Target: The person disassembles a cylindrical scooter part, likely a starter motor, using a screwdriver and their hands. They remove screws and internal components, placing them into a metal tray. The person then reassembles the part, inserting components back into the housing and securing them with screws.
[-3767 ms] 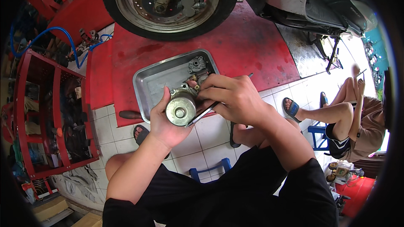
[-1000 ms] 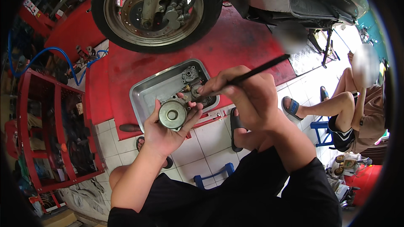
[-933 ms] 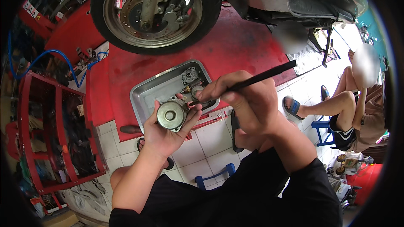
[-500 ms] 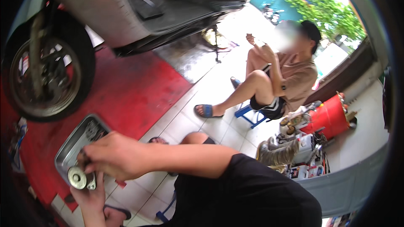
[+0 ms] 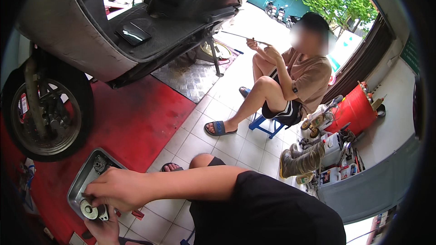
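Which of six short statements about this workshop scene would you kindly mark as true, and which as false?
1. The left hand holds a round silver metal part. True.
2. The right hand stretches toward the seated co-worker in a tan shirt. False: it is at the metal part.
3. The co-worker sits on a low blue stool. True.
4. The rectangular silver metal tray rests on the scooter's footboard. False: it sits on the flat red platform.
5. A flat black rectangular object lies on the grey-and-black scooter. True.
6. The olive-brown boots are on the co-worker's feet. False: the co-worker wears dark open sandals.
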`<state>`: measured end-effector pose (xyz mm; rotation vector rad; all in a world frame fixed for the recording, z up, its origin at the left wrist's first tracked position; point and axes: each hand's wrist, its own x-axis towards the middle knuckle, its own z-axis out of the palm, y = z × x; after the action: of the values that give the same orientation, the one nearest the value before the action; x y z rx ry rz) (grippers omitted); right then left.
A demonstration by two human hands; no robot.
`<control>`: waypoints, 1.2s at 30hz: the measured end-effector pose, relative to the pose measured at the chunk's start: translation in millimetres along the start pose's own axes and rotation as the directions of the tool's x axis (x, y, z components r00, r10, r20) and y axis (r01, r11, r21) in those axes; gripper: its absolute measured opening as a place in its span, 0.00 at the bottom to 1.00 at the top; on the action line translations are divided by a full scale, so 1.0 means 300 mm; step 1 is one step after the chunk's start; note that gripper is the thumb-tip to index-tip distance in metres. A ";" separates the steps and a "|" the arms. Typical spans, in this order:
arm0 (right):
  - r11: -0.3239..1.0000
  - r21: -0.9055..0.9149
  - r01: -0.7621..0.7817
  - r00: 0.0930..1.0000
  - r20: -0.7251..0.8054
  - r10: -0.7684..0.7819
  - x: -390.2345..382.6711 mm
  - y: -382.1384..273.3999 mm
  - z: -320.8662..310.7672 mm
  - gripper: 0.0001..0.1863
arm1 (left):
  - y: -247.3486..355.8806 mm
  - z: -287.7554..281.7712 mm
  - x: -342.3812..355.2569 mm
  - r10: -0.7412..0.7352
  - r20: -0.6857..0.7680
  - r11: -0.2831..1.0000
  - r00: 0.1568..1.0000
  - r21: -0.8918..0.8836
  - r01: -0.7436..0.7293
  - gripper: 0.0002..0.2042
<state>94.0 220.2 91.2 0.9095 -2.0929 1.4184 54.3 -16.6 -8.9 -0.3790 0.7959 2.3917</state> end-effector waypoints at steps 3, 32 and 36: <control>0.999 -0.035 0.030 0.999 -0.011 -0.030 0.009 -0.002 -0.004 0.13 | -0.011 -0.029 0.013 -0.015 0.009 1.000 1.000 0.017 0.014 0.20; 0.991 -0.093 -0.093 0.995 -0.050 0.089 -0.021 -0.008 -0.001 0.15 | -0.066 0.118 -0.050 -0.115 -0.028 0.984 0.993 -0.141 0.110 0.21; 0.958 -0.240 -0.156 0.987 -0.069 0.144 0.022 -0.005 0.029 0.16 | -0.056 0.036 -0.018 -0.090 0.226 0.974 0.970 -0.183 0.133 0.21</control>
<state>90.6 209.8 93.5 0.6224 -2.2762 1.2040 68.1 -1.3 -5.7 -0.2281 0.4290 2.3610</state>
